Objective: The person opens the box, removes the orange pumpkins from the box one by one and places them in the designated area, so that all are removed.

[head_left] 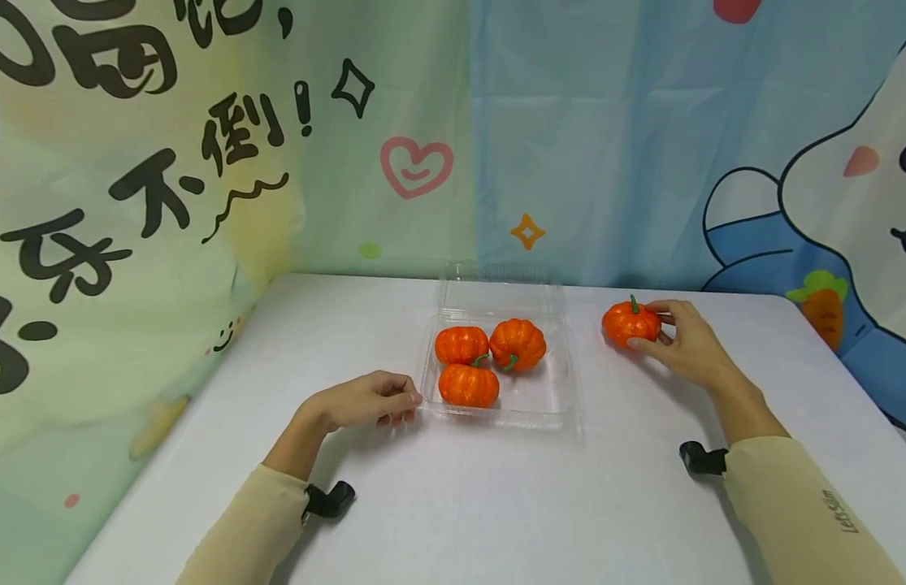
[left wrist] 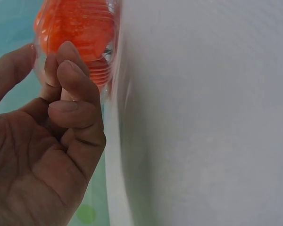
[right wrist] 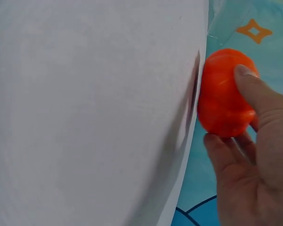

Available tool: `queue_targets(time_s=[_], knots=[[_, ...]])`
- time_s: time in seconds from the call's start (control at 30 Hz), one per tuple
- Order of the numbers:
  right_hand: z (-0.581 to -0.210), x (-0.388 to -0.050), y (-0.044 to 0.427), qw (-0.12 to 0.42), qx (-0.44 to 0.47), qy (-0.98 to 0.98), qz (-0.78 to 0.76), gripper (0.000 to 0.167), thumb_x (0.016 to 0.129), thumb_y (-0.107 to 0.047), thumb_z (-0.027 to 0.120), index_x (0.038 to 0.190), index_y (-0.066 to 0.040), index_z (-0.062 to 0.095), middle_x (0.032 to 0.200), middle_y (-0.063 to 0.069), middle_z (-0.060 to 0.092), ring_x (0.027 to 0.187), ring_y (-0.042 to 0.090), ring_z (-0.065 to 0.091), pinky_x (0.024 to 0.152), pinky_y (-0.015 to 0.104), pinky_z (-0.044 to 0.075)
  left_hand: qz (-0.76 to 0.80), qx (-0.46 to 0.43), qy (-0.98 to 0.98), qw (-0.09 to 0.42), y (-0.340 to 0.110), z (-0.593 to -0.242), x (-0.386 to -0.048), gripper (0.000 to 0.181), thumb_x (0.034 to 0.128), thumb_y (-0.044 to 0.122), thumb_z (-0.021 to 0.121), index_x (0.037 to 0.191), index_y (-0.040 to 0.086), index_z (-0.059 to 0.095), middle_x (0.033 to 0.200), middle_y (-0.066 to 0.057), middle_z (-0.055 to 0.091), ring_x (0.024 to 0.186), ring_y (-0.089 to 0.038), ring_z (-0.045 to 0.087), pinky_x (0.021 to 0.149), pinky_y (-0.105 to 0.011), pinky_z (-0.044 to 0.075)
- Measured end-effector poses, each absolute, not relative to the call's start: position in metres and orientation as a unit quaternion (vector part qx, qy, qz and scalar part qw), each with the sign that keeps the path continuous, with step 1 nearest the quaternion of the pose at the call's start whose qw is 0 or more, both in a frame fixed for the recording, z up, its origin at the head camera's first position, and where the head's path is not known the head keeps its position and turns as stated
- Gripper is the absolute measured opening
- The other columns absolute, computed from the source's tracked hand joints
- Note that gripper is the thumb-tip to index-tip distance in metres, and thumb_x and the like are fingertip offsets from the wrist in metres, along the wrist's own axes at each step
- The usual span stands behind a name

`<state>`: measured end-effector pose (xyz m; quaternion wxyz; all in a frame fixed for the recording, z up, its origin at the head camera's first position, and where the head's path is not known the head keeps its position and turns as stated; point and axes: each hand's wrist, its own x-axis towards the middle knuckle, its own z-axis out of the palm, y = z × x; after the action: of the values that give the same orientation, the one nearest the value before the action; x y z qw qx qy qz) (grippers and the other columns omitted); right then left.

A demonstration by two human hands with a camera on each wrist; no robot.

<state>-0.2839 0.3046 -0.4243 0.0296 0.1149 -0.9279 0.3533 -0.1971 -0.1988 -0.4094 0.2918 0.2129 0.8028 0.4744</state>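
My right hand (head_left: pixel 682 343) holds a small orange toy pumpkin (head_left: pixel 631 322) with a green stem, at the right of the table. In the right wrist view, the thumb lies across the pumpkin (right wrist: pixel 225 94) and the fingers are under its lower end. A clear plastic clamshell box (head_left: pixel 551 398) stands mid-table with its lid opened back. Inside it are three more pumpkins (head_left: pixel 518 344), grouped toward the left. At the box's front left corner, my left hand (head_left: pixel 368 400) pinches the rim between thumb and curled fingers; the left wrist view shows this hand (left wrist: pixel 61 127) beside the box wall.
The white table (head_left: pixel 453 504) runs back to a printed fabric backdrop (head_left: pixel 591 146) with lettering and a cartoon figure. The raised lid (head_left: pixel 500 296) reaches near the table's back edge. Each wrist wears a black camera mount (head_left: pixel 330 499).
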Motion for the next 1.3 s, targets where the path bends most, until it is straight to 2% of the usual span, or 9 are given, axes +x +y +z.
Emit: queue_targets(time_s=[0.2, 0.4, 0.67, 0.87, 1.13, 1.3], knots=[[-0.427, -0.284, 0.304, 0.003, 0.097, -0.929, 0.356, 0.077, 0.094, -0.028, 0.077, 0.149, 0.006, 0.034, 0.153, 0.033, 0.029, 0.137, 0.056, 0.037, 0.105, 0.063, 0.043, 0.48, 0.216, 0.8, 0.288, -0.199, -0.41, -0.197, 0.029, 0.106, 0.024, 0.055, 0.098, -0.004, 0.062, 0.091, -0.022, 0.062, 0.07, -0.021, 0.049, 0.062, -0.026, 0.041], [-0.426, -0.285, 0.303, -0.001, 0.1, -0.931, 0.351, 0.084, 0.093, -0.025, 0.078, 0.154, 0.006, 0.029, 0.154, 0.034, 0.029, 0.137, 0.056, 0.037, 0.103, 0.06, 0.044, 0.481, 0.218, 0.799, 0.288, -0.198, -0.409, -0.197, 0.03, 0.106, 0.024, 0.056, 0.098, -0.004, 0.062, 0.091, -0.024, 0.062, 0.071, -0.022, 0.05, 0.062, -0.026, 0.041], [-0.416, -0.283, 0.297, 0.006, 0.097, -0.942, 0.322, 0.1, 0.09, -0.038, 0.08, 0.159, 0.002, 0.02, 0.157, 0.035, 0.022, 0.139, 0.056, 0.031, 0.106, 0.07, 0.037, 0.481, 0.22, 0.799, 0.286, -0.199, -0.409, -0.197, 0.03, 0.1062, 0.025, 0.056, 0.098, -0.003, 0.062, 0.091, -0.024, 0.062, 0.071, -0.023, 0.05, 0.063, -0.026, 0.041], [-0.409, -0.281, 0.292, 0.045, 0.123, -0.942, 0.308, 0.094, 0.088, -0.031, 0.082, 0.156, 0.004, 0.027, 0.156, 0.033, 0.029, 0.141, 0.054, 0.028, 0.108, 0.075, 0.029, 0.476, 0.222, 0.801, 0.287, -0.199, -0.408, -0.197, 0.03, 0.1064, 0.026, 0.055, 0.099, -0.003, 0.062, 0.09, -0.021, 0.062, 0.071, -0.022, 0.05, 0.063, -0.026, 0.041], [-0.402, -0.276, 0.286, 0.088, 0.154, -0.931, 0.318, 0.087, 0.089, -0.024, 0.082, 0.154, 0.004, 0.033, 0.151, 0.032, 0.035, 0.137, 0.052, 0.032, 0.107, 0.074, 0.032, 0.465, 0.21, 0.808, 0.294, -0.2, -0.406, -0.198, 0.035, 0.1059, 0.03, 0.054, 0.098, -0.003, 0.062, 0.086, -0.012, 0.06, 0.071, -0.02, 0.05, 0.064, -0.026, 0.041], [-0.396, -0.272, 0.277, 0.096, 0.179, -0.924, 0.324, 0.084, 0.088, -0.024, 0.083, 0.154, 0.001, 0.036, 0.15, 0.03, 0.037, 0.136, 0.051, 0.035, 0.104, 0.075, 0.033, 0.46, 0.208, 0.81, 0.298, -0.2, -0.407, -0.197, 0.036, 0.1058, 0.032, 0.055, 0.098, -0.003, 0.062, 0.086, -0.013, 0.061, 0.071, -0.019, 0.05, 0.065, -0.027, 0.041]])
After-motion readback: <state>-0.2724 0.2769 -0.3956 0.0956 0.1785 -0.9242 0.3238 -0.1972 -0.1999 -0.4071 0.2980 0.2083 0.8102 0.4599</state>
